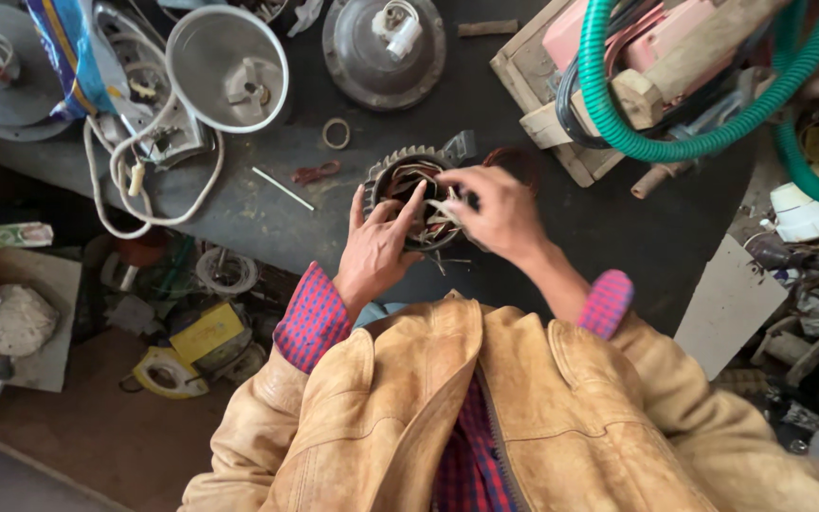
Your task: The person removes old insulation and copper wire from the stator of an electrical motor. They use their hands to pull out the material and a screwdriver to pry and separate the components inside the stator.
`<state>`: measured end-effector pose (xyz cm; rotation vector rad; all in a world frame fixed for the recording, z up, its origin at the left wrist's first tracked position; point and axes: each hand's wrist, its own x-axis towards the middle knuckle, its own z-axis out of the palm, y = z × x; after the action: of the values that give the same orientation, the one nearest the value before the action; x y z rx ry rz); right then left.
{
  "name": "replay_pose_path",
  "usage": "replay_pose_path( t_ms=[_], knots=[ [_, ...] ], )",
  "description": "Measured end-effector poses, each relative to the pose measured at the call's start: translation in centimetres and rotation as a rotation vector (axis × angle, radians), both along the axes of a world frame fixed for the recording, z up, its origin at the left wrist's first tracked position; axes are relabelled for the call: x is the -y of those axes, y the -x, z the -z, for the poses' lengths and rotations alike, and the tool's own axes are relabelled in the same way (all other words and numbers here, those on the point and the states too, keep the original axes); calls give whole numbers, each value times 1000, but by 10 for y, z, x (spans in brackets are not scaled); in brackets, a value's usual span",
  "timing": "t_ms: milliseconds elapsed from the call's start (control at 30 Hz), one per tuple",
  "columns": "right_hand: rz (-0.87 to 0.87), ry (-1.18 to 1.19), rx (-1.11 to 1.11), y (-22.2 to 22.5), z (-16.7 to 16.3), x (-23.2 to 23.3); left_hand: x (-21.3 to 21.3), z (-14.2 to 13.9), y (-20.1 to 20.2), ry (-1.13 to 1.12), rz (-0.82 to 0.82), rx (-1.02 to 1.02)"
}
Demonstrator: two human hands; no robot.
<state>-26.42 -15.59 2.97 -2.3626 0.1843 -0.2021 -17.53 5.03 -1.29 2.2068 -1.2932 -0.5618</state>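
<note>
Left grip: left hand point(378, 248) lies against the near rim of the motor stator point(417, 196), fingers spread and loosely open, the forefinger reaching up over the winding; it steadies rather than clasps.
Right grip: right hand point(498, 209) comes in from the right, fingertips pinched together on the pale wire ends point(440, 213) that stick out of the stator's bore.
Stator: round ribbed metal ring with coils inside, standing on the dark bench point(267, 213), near its front edge, between both hands.
Near the stator: a small ring point(336, 133) and a red scrap of wire point(317, 173) lie to the left on the bench, with a thin white stick point(282, 188) just beside them.
Further back: a white bowl-shaped cover point(227, 66) and a grey domed motor cover point(384, 49).
Left side: white cord point(135, 171) looped across the bench.
Right side: green hose point(675, 142) coiled over a wooden crate point(561, 123).
Sleeves: tan jacket over red checked cuffs.
</note>
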Motion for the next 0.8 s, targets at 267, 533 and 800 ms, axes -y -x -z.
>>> replay_pose_path(
  t_ms=[267, 533, 800],
  knots=[
    [-139, 207, -48, 31, -15, 8, 3, -2, -3, 10, -3, -41],
    [-145, 231, -65, 28, -17, -7, 3, 1, 0, 42, -25, -21],
    [-133, -200, 6, 29, -16, -23, 2, -1, 0, 66, -41, -65]
  ],
)
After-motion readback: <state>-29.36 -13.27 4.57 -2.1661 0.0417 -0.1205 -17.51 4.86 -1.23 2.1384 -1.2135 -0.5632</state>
